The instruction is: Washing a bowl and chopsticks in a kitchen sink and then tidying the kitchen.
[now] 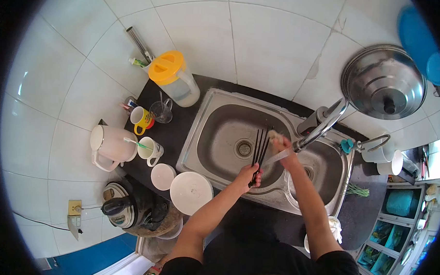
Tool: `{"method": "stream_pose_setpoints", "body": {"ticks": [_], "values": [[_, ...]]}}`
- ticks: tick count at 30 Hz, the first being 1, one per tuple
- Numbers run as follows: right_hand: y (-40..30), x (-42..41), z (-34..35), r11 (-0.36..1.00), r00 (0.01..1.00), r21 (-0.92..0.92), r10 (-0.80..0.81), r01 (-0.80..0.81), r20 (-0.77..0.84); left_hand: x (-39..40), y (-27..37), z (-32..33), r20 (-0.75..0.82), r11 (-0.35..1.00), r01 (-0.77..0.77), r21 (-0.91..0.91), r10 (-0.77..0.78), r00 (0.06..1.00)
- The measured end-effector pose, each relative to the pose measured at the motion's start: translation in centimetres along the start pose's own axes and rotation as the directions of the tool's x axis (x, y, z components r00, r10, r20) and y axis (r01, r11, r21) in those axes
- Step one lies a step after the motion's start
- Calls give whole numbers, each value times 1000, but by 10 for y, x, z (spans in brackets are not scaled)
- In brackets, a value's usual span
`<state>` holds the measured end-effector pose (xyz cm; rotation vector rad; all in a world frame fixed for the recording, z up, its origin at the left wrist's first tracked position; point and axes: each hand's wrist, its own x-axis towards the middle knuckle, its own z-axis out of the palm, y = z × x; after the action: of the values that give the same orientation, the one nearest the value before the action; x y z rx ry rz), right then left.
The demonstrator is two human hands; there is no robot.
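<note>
My left hand [250,178] grips several dark chopsticks [258,148] near their lower ends, over the front of the large sink basin [220,132]. Their other ends fan slightly apart towards the wall. A pale, crumpled cloth or sponge [275,136] is in my right hand [284,151], close beside the chopsticks' far ends. Water [276,157] runs from the chrome faucet [324,124] between my hands. Below the chopsticks' left side lies the round drain strainer [244,148]. My right forearm partly covers a clear bowl [291,189] at the smaller basin.
White bowls [191,193] stand left of the sink, with mugs [150,151], a glass cup [161,112] and a yellow-lidded pitcher [176,79] behind. An electric kettle [112,147] and a dark rice cooker [141,209] are farther left. Green stalks [358,190] lie right. A metal lid [385,81] hangs on the wall.
</note>
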<state>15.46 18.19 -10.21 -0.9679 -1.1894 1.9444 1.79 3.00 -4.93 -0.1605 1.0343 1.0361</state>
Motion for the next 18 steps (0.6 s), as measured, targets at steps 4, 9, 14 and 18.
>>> {"method": "stream_pose_setpoints", "body": {"ticks": [4, 9, 14, 18], "values": [[-12, -52, 47, 925, 972, 301, 205, -230, 114, 19, 2, 9, -36, 999, -26, 38, 28, 999], [1, -47, 33, 901, 936, 264, 311, -345, 163, 25, -2, 3, 283, 977, 206, -62, -181, 942], [18, -21, 36, 879, 912, 251, 372, -405, 171, 16, -6, -2, 275, 990, 136, -44, -119, 954], [38, 20, 4, 892, 976, 398, 214, -216, 50, -4, -14, 5, 335, 977, 209, -50, -180, 925]]}}
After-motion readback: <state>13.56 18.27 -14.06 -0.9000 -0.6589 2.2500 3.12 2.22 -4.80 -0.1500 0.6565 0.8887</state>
